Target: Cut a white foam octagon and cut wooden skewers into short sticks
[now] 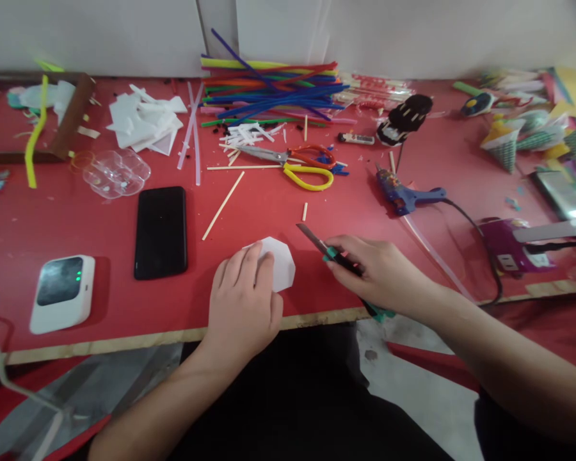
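Note:
A white many-sided piece of paper [282,264] lies near the front edge of the red table. My left hand [244,291] rests on its left part, palm down, with the fingers laid flat and a little apart. To the right of the paper, my right hand [372,266] is closed round a box cutter [338,256] with a dark and green handle. Its bare blade points up and left, above the table and apart from the paper. A short wooden stick [305,211] lies just beyond the paper.
Scissors [310,168] and colourful pipe cleaners [273,89] lie farther back. A black phone [160,232] and a white device [63,293] are at left. On the right are a glue gun [406,192], its cord and a purple power strip [513,246].

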Demonstrator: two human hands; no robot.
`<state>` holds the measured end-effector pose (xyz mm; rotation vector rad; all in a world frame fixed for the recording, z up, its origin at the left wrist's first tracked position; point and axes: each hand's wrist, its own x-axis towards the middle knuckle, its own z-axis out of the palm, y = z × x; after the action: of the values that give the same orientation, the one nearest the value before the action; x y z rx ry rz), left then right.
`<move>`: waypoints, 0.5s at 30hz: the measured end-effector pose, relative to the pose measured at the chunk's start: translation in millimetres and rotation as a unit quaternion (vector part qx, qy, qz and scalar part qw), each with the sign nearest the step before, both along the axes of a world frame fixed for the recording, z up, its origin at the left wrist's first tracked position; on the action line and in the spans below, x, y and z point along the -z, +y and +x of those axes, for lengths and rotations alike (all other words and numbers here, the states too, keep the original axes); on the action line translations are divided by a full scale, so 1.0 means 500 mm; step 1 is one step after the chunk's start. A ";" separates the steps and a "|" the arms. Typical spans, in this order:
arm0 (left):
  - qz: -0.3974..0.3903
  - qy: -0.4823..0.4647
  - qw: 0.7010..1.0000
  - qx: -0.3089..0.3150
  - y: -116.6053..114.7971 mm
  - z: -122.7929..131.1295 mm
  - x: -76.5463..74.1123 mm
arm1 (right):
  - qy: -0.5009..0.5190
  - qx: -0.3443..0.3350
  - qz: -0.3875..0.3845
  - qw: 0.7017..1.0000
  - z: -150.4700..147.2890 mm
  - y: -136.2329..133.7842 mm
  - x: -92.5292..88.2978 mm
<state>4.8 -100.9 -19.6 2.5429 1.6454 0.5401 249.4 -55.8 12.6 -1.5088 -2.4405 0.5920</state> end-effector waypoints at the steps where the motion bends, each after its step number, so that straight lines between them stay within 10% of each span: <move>1: 0.003 -0.004 1.000 0.004 0.003 0.000 0.002 | 0.007 -0.006 -0.008 1.000 -0.009 -0.001 -0.002; 15: -0.032 -0.025 0.997 0.072 0.030 -0.007 0.012 | 0.014 -0.032 -0.013 0.999 -0.054 0.002 0.003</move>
<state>1.3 -86.1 -25.6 2.5543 1.4268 0.5260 222.2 -54.9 11.1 -1.4262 -2.4772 0.6547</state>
